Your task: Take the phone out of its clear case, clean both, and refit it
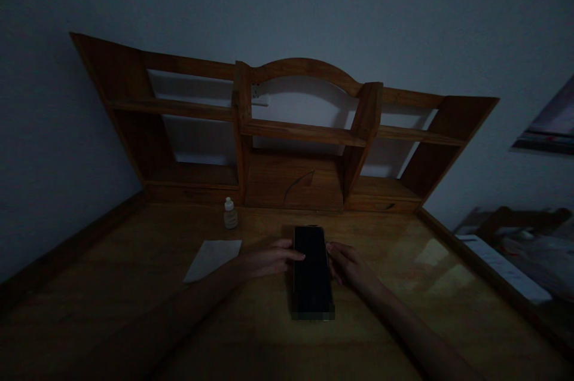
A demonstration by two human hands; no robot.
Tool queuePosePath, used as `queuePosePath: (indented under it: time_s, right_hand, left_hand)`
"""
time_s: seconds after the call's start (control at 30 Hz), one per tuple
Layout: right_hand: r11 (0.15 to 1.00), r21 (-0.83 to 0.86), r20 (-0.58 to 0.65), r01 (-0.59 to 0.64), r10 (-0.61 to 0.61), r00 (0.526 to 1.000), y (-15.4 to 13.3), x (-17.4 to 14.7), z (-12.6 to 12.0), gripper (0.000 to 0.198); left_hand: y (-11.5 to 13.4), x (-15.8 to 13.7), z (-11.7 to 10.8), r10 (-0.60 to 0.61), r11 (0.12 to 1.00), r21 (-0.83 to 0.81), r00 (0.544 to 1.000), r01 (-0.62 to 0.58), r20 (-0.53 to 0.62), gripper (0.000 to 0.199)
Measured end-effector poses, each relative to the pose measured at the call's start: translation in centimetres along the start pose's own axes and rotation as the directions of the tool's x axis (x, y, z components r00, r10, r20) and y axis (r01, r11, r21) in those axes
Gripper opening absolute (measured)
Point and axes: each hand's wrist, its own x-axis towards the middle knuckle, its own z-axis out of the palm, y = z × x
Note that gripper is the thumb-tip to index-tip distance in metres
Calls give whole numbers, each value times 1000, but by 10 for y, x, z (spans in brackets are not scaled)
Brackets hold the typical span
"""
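Note:
A smartphone (313, 273) with a dark screen is held over the wooden desk in the middle of the head view, its long side running away from me. My left hand (273, 258) grips its left edge, thumb on the screen and the other fingers partly hidden behind it. At the phone's right edge, my right hand (347, 261) has its fingers bent, with thumb and forefinger against the side. Left of the phone lies a white sheet of paper or cloth (210, 258), partly behind my left forearm. Behind that stands a small clear bottle with a white cap (230, 215).
A wooden desk hutch (305, 134) with shelves rises at the back of the desk (255, 333). A power outlet (259, 95) shows through its middle opening. Beyond the desk's right edge are a white flat object (502, 267) and a wooden chair back (515, 216). The room is dim.

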Motion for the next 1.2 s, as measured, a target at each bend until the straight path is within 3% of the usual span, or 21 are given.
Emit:
queuePosePath:
  time_s: [1.03,1.2]
  right_hand:
    - [1000,-20,-27,16,-16,999,1,1,3,46]
    - [1000,-12,30,15,-15,999,0,0,0,38]
  left_hand:
    - [-1,1,-3,1,1000,3,1000,-1,5,45]
    - [-2,0,-1,-37,999,28,999,36,14,45]
